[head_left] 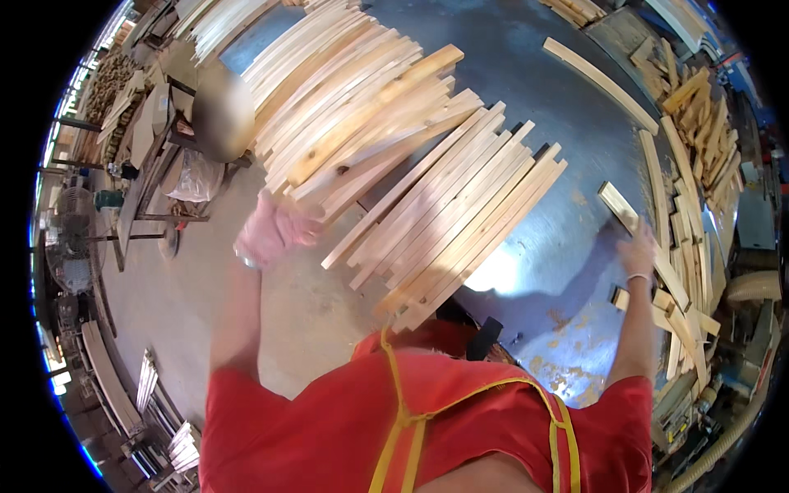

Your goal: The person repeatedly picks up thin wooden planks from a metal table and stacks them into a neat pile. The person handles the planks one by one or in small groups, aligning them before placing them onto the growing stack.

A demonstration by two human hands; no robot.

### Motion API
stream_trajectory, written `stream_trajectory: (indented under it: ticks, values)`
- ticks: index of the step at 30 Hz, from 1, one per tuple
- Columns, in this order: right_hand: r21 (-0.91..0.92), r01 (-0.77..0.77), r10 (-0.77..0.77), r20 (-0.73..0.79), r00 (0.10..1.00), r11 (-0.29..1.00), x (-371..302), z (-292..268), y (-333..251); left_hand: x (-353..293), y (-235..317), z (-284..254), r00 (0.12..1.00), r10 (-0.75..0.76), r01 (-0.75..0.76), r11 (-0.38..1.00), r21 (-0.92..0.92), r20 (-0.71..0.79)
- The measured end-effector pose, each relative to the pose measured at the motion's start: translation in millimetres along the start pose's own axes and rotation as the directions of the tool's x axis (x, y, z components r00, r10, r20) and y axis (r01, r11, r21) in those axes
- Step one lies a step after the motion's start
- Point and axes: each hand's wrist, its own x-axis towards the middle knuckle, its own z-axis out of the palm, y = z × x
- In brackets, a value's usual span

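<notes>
My left hand (281, 230), in a pale pinkish glove, is beside the near ends of a row of pale wooden strips (345, 107). Motion smears its fingers, so I cannot tell whether they touch the wood. A knotty strip (374, 119) lies across that row. Just right of it, a second group of wooden strips (460, 205) lies side by side on the blue metal table, its near ends close to my body. Out to the right, my right hand (637, 251), also gloved, is closed around a wooden strip (620, 207) that slants beside a stack.
A blue metal table (526, 90) spreads ahead. Long strips (694, 238) are stacked along its right side, with a pile of short offcuts (699, 123) beyond. A single strip (600, 82) lies far right. At left stand a fan (72, 238) and a clear plastic bag (197, 177).
</notes>
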Motion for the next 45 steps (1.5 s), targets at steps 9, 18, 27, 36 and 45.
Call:
stream_trajectory:
  ticks: [9, 18, 27, 36, 45]
  values:
    - [-0.203, -0.021, 0.107, 0.420, 0.901, 0.979, 92, -4, 70, 206, 19, 105, 0.776, -0.042, 0.628, 0.140, 0.765, -0.629]
    - [0.842, -0.438, 0.039, 0.450, 0.892, 0.314, 41, -19, -28, 120, 56, 17, 0.619, 0.645, 0.774, -0.407, 0.485, -0.447]
    - [0.776, -0.551, -0.126, 0.607, 0.785, 0.305, -103, 14, -227, -6, -106, -9, 0.116, 0.764, 0.633, 0.435, 0.640, -0.635]
    - [0.869, -0.357, 0.210, 0.299, 0.931, 0.344, -103, 47, -226, 20, -199, 20, 0.512, 0.199, 0.388, 0.814, 0.432, -0.836]
    - [0.677, -0.428, 0.259, 0.342, 0.903, 0.599, -73, 54, -194, 188, -110, 57, 0.903, 0.105, 0.322, 0.476, 0.818, -0.416]
